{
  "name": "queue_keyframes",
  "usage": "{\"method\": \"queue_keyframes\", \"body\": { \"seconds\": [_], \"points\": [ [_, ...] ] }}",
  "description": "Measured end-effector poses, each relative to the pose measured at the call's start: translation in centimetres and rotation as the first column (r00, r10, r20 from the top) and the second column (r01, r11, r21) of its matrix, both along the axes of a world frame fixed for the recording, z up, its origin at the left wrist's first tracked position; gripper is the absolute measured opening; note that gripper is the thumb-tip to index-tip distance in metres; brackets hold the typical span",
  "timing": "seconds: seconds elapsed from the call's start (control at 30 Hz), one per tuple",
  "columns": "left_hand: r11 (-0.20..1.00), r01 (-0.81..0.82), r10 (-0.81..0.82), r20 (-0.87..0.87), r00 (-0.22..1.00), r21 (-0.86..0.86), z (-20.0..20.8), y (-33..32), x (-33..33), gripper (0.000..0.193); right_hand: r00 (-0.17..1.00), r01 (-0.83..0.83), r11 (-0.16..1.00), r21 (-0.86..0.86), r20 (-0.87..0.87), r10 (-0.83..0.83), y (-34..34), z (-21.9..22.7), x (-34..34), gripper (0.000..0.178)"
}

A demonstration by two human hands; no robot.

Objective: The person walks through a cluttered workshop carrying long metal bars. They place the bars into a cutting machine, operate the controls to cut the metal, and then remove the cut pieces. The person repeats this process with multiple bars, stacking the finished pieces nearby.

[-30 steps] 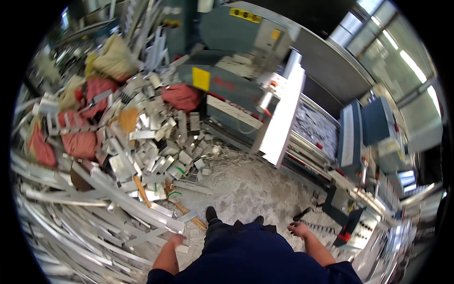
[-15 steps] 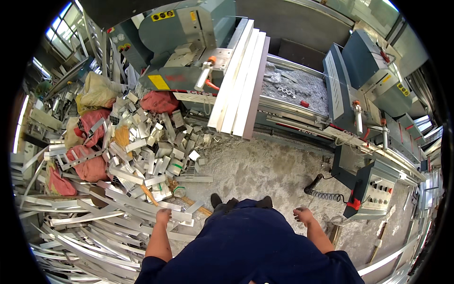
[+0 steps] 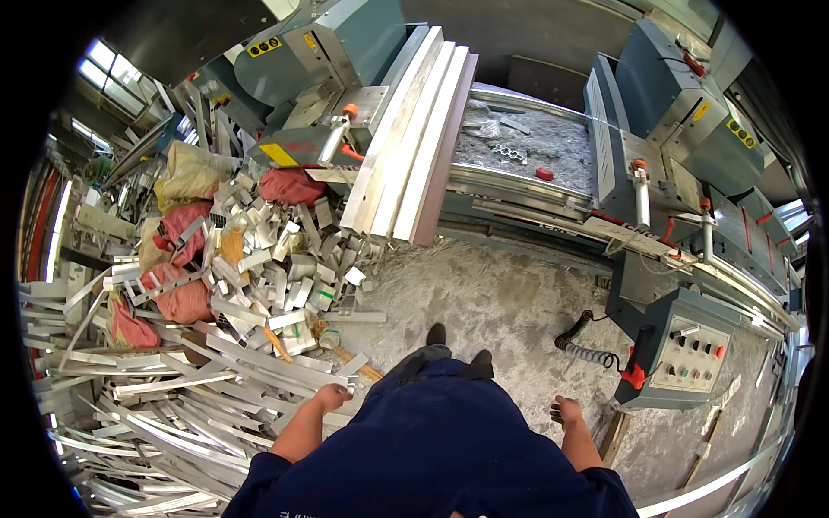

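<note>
Saw (image 3: pixel 518 180) sits a bit further left in your view than half a second ago, so you've likely taken a small step or turn; it stays ahead of you, beyond the floor (image 3: pixel 484 285). Neither hand picks anything up over that shift, so it reads as moving, not handling. Strips (image 3: pixel 164 432) spread over the floor to your left, long axes mostly left-right, bowed by the lens, several ends pointing in at your left side. Offcuts (image 3: pixel 285 268) heap beyond them. Bars (image 3: pixel 436 142) lie across the saw, long axis running away from you, near ends jutting toward you. Box (image 3: pixel 691 354) stands right. Your hands are wide apart, both empty: left hand (image 3: pixel 332 397) loosely curled by the strip ends, contact unclear; right hand (image 3: pixel 566 410) half-curled above the floor, near the box.
</note>
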State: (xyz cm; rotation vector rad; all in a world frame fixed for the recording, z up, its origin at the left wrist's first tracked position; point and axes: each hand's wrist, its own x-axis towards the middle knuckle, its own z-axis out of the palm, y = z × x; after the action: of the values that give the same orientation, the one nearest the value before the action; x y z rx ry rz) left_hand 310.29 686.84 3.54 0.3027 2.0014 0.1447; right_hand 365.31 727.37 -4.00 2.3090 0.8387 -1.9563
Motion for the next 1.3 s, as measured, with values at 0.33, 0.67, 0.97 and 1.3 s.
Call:
{"method": "queue_keyframes", "body": {
  "seconds": [0.33, 0.67, 0.97, 1.3],
  "points": [
    [0.955, 0.288, -0.265, -0.237, 0.935, 0.067, -6.8, 2.7, -6.8, 0.036, 0.992, -0.067, 0.996, 0.062, -0.102, 0.074, 0.0, 3.7, -3.1, 0.038],
    [0.936, 0.064, 0.032, -0.266, 0.963, 0.346, -0.5, 11.1, -6.8, 0.051, 0.996, -0.019, 0.999, 0.027, -0.081, 0.021, 3.0, 4.1, -2.5, 0.043],
    [0.997, 0.075, -0.079, -0.217, 0.973, -0.026, -6.2, -0.3, -5.7, 0.051, 0.954, -0.266, 0.96, 0.084, -0.117, 0.275, 3.8, 2.3, -5.5, 0.047],
    [0.999, 0.022, -0.014, -0.169, 0.986, 0.044, -6.2, 0.4, -4.0, 0.051, 0.892, -0.446, 0.892, 0.07, -0.043, 0.45, 3.2, 6.4, -8.5, 0.051]
  ]
}}
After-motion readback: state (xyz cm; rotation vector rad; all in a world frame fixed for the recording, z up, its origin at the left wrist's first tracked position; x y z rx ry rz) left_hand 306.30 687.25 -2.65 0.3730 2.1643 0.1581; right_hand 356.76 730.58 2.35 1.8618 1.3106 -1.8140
